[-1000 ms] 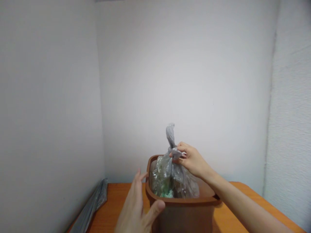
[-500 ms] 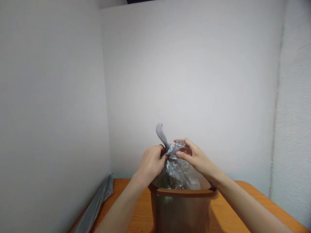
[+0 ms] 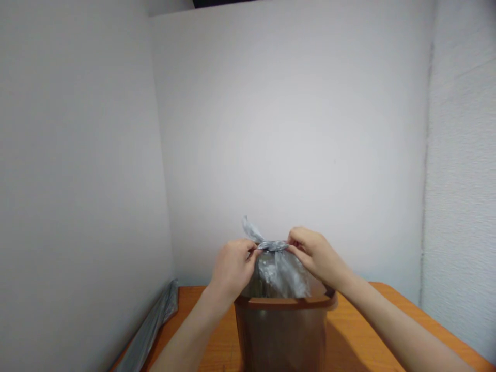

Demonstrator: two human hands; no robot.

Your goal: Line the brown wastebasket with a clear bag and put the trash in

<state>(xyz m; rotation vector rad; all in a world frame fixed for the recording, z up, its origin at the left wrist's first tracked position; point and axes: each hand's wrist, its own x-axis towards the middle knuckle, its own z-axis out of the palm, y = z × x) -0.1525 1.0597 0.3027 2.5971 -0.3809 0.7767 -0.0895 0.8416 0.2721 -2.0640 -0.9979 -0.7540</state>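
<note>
A grey translucent plastic bag (image 3: 284, 274) rises out of a brown bin (image 3: 284, 330), its top gathered into a knot above the rim. My left hand (image 3: 234, 266) is closed, pinching the bag at the left side of the knot. On the other side, my right hand (image 3: 315, 256) pinches an end of the bag, and the twisted plastic stretches level between both hands. One loose tail of the bag sticks up behind my left fingertips. What is inside the bag cannot be made out.
The bin stands on an orange-brown wooden table (image 3: 217, 341). A folded grey plastic bag (image 3: 151, 330) lies along the left wall. A white wall (image 3: 287, 129) closes off the back, and another stands at the right.
My right hand has closed on the bag's end and drawn it rightward, so the knot looks flatter and tighter. The upright tail has sunk and leans more to the left.
</note>
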